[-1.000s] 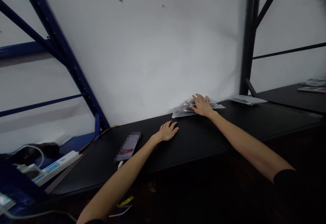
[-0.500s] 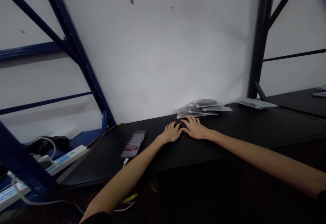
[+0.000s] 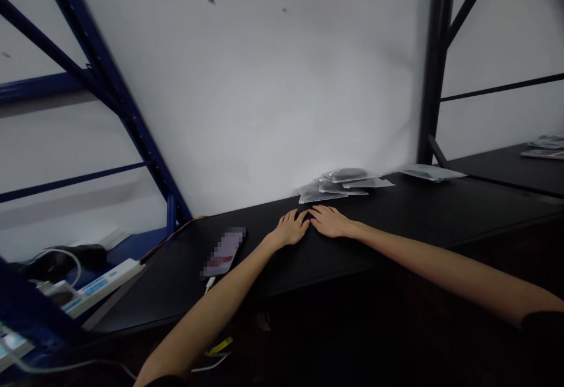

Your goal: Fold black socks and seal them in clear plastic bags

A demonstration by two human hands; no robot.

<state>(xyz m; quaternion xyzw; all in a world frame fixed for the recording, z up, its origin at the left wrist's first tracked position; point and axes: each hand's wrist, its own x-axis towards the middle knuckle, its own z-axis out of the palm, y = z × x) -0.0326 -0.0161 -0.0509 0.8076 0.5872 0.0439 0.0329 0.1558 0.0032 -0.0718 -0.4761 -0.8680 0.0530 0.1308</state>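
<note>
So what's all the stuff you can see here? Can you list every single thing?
shelf top: one, black, runs across the middle under both hands
clear packets: a small pile, see-through grey, at the back by the wall, beyond the right hand
flat packet: one, pale, further right near the black post
phone: one, blurred, lying flat left of the left hand, white cable at its near end
power strip: one, white, lower shelf at far left
blue rack: slanted blue beams, left side
black post: one, upright, right side
wall: white, behind everything
left hand: flat on the shelf top, empty
right hand: flat on the shelf top beside it, empty, fingertips close together
</note>
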